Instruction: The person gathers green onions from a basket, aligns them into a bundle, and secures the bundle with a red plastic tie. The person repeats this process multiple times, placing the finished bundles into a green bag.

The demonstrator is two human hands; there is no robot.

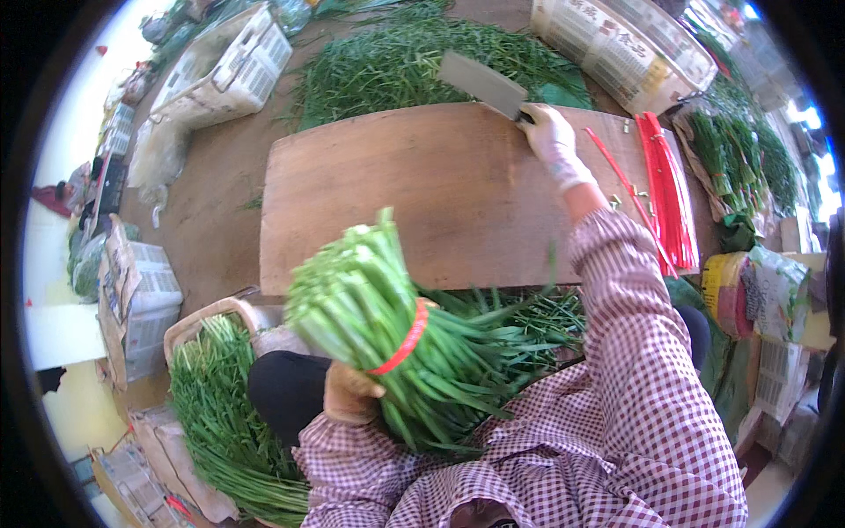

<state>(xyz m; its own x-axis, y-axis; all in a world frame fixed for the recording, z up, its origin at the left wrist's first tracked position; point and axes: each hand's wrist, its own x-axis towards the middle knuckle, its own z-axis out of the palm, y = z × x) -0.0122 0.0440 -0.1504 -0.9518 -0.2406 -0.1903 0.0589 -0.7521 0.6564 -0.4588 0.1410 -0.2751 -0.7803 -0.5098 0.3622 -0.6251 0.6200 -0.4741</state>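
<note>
My gloved left hand (353, 394) grips a thick bundle of leafy green stalks (353, 290), held tilted above my lap, cut ends up and to the left. A red tie (403, 340) runs around the bundle. My right hand (553, 140), in a white glove, holds a cleaver (483, 84) by its dark handle at the far edge of the wooden board (396, 191). The blade points up and left, over the far edge. Red ties (667, 198) lie in a stack on the board's right side, with a single red strip (620, 171) beside them.
Loose greens (422, 59) are heaped beyond the board. White plastic crates stand at the far left (254, 72) and far right (587, 46). A container of greens (218, 389) is at my left. Tied bundles (723, 158) lie at the right. Small cut pieces are scattered near the ties.
</note>
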